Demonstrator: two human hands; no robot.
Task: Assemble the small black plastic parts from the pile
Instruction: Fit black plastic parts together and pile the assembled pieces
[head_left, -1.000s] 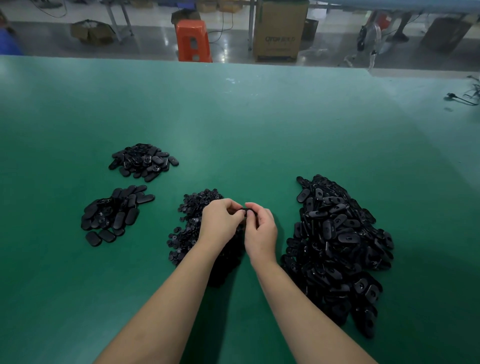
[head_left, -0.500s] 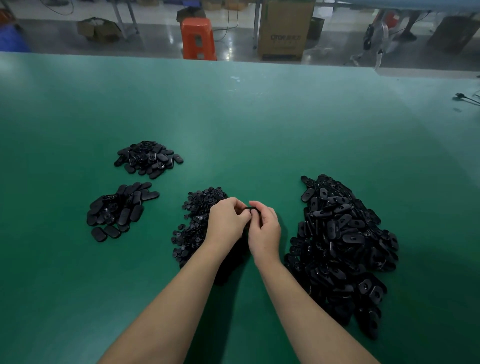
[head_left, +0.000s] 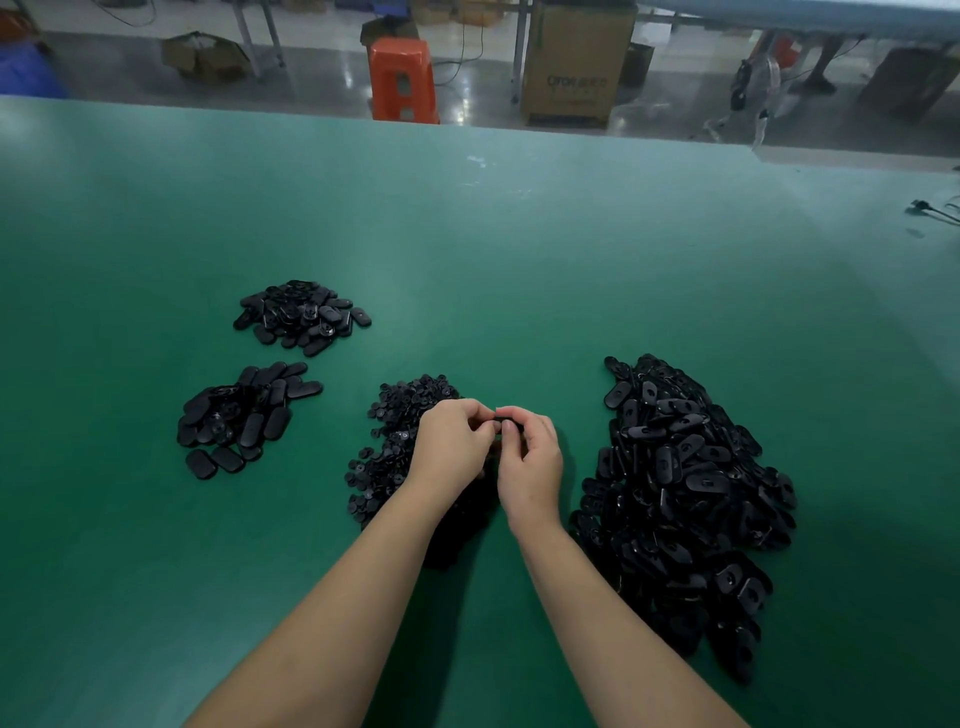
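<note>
Left hand, right hand pinch black part together.

piles blk parts x4: big oval pile R, small-bits pile ctr, 2 oval piles L | hands x2 | orange stool x1 | tall carton x1

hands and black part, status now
Left hand and right hand both pinch one small black part. Above the middle pile. Nothing in the way.
</note>
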